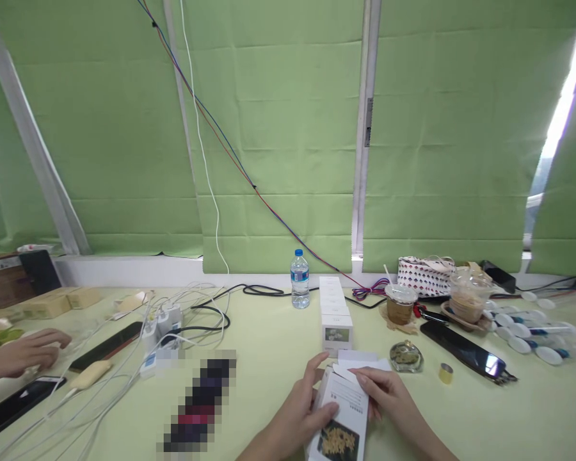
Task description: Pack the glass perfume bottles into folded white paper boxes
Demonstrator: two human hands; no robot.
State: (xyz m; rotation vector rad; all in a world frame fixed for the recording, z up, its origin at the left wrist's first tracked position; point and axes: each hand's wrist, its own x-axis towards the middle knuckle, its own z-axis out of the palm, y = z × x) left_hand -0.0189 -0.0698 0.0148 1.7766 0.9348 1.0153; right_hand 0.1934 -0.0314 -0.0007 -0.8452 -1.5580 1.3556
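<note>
Green blinds (pixel 288 128) fill the whole back of the view, with white, red and blue cables hanging across them. Below them a pale green desk (pixel 509 416) spreads from edge to edge.

At the near edge of the desk, in the middle, the person holds a white carton (pixel 342 416) with a flower picture on its lower face; its top flaps stand open, pointing away from the person. The left hand (pixel 300 413) grips the carton's left side, thumb laid across the front face and fingers curled around the edge. The right hand (pixel 388 394) rests on the upper right of the carton, its fingers pinching the open flap.

Just beyond the carton a row of similar white boxes (pixel 333 314) runs away toward the blinds, the nearest one showing a flower picture. A water bottle (pixel 299 279) stands upright left of that row. To the right lies a black phone (pixel 465 351), and behind it stand two lidded drink cups (pixel 400 302). A small glass perfume bottle (pixel 406 357) sits just right of the carton's flaps, with a gold cap (pixel 445 372) near it.

At the far left another person's hand (pixel 22 352) rests on the desk beside tangled white cables (pixel 125 358) and dark phones.
</note>
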